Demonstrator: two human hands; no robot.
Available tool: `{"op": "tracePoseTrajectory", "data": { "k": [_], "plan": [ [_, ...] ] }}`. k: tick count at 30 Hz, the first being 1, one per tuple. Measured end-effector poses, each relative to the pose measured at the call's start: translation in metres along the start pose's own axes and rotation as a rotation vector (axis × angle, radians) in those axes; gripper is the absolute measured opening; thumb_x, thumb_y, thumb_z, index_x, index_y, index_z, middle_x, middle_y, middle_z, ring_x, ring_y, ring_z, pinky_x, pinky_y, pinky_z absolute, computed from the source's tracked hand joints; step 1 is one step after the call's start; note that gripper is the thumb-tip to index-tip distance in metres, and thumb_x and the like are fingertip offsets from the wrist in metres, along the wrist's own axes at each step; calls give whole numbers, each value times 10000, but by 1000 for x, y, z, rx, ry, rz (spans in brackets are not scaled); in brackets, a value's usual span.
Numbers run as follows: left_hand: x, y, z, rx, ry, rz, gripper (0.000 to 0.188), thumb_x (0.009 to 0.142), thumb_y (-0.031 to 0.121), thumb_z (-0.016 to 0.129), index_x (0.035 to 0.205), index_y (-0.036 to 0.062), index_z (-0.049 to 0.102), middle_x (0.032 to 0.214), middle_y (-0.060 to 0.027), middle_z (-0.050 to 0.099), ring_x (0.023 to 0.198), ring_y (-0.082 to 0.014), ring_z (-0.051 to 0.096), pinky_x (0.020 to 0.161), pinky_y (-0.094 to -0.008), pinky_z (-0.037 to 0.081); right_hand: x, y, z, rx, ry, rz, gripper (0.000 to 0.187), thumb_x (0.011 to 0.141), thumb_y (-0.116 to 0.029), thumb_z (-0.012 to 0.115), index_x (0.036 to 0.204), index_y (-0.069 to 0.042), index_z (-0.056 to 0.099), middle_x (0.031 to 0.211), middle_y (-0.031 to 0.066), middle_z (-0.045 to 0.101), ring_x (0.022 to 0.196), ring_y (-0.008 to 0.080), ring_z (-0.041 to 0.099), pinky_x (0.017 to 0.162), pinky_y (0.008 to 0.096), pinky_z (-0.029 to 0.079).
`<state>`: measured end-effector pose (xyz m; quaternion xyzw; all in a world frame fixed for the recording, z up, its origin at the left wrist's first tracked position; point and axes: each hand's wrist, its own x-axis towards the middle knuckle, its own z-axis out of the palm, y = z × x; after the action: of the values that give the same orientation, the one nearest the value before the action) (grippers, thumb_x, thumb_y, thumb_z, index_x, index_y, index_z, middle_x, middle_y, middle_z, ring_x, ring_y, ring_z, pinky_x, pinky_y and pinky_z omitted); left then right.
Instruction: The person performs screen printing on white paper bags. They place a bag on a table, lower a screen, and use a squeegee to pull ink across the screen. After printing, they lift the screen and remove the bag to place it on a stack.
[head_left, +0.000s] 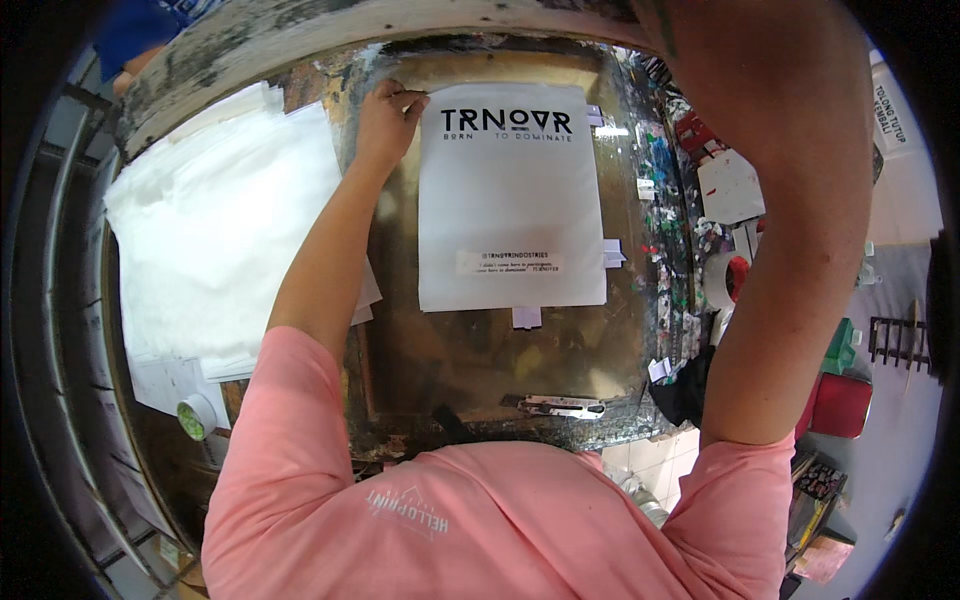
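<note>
A white sheet [511, 200] with black print at top and bottom lies flat on the brown board [500, 365]. My left hand [388, 118] pinches the sheet's upper left corner between thumb and fingers. Small pale folded tabs [613, 253] sit against the sheet's right and lower edges. My right arm [800, 220] reaches up along the right side and leaves the picture at the top, so my right hand is out of sight.
At left is a pile of white sheets [220, 230], with a roll of tape [198, 415] near its lower corner. A white-handled cutter [562, 407] lies along the board's near edge. Paint-stained clutter and containers [730, 188] crowd the right side. A stained beam [300, 45] crosses the far side.
</note>
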<state>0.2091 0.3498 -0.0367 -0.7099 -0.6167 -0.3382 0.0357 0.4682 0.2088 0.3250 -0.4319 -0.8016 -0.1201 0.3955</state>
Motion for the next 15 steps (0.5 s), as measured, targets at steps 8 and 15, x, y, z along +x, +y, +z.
{"op": "tracePoseTrajectory", "data": {
  "k": [8, 15],
  "plan": [
    [-15, 32, -74, -255, 34, -214, 246, 1000, 211, 700, 1062, -3, 804, 841, -165, 775, 748, -288, 750, 735, -412, 571, 23, -6, -17, -49, -173, 105, 531, 992, -448, 612, 700, -10, 681, 570, 114, 607, 578, 221, 612, 702, 456, 509],
    [-157, -5, -185, -419, 391, -668, 275, 1051, 211, 712, 1057, -56, 778, 778, -60, 726, 680, -104, 673, 641, -252, 552, -7, 6, -9, -38, 23, -136, 512, 966, -454, 665, 702, -16, 675, 625, 129, 643, 643, 282, 649, 782, 475, 484]
  ]
}}
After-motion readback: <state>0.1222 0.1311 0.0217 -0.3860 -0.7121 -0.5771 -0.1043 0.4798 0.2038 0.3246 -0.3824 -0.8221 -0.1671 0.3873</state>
